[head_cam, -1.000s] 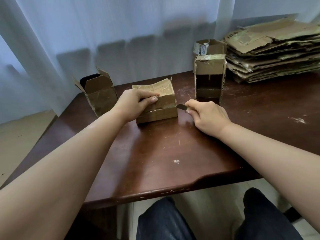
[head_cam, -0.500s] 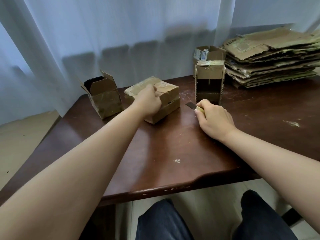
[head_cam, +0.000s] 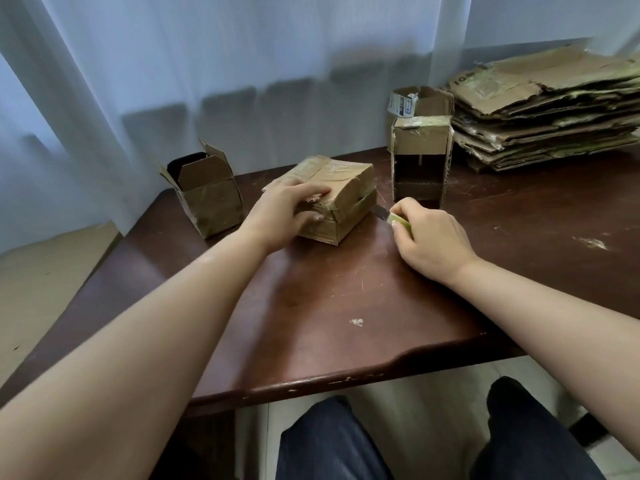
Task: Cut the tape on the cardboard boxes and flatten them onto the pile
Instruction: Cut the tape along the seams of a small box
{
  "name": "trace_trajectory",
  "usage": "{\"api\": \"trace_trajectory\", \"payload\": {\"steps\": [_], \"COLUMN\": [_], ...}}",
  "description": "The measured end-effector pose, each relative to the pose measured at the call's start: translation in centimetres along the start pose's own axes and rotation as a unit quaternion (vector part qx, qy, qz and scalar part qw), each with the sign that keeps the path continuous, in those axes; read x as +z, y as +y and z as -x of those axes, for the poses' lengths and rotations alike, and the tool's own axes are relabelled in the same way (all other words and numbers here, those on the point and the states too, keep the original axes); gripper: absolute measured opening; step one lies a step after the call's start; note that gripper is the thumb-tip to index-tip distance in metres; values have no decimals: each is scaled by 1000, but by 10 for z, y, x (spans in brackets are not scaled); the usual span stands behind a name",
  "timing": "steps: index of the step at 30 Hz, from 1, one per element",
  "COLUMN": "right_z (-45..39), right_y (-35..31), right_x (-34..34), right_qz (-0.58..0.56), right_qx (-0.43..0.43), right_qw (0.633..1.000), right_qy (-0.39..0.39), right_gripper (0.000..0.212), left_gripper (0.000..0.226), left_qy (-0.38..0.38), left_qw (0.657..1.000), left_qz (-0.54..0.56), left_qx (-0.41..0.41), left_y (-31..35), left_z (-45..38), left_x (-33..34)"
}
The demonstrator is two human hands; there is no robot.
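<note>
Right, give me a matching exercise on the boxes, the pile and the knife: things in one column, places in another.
Things:
1. taped box
2. utility knife
3. flattened pile
4. open box

Places:
A. far right of the table
B. under the left hand
C. at the table's left edge
D. in the right hand

Pairs: 1-B, 2-D, 3-A, 4-C

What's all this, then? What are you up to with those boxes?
A person seated at a dark wooden table is breaking down cardboard boxes. The left hand grips a taped box, holding it down, while the right hand holds a small utility knife with its blade at the box's side. Two open boxes, a left open box and a tall open box, stand nearby. A pile of flattened cardboard sits at the far right.
</note>
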State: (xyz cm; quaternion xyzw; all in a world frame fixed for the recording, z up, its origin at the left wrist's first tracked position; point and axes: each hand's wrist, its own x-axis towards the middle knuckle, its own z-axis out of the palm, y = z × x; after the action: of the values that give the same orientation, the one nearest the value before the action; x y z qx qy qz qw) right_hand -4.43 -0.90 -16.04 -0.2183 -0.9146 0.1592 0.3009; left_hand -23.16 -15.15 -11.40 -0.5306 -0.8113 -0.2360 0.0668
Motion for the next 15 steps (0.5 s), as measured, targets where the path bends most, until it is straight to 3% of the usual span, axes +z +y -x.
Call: {"api": "trace_trajectory", "payload": {"steps": [5, 15], "right_z": [5, 0], "right_y": [-9, -22], "right_x": [3, 13], "right_qz": [19, 22], "right_qx": [-47, -57], "right_qw": [999, 998], "right_qy": [17, 7], "right_gripper": [19, 22], "left_gripper": [39, 41], "left_qy": [99, 76], "left_qw": [984, 985], "left_qz": [-141, -142], "left_qx": [-35, -63], "left_y": [8, 13], "left_z": [4, 1], "left_x": [11, 13]}}
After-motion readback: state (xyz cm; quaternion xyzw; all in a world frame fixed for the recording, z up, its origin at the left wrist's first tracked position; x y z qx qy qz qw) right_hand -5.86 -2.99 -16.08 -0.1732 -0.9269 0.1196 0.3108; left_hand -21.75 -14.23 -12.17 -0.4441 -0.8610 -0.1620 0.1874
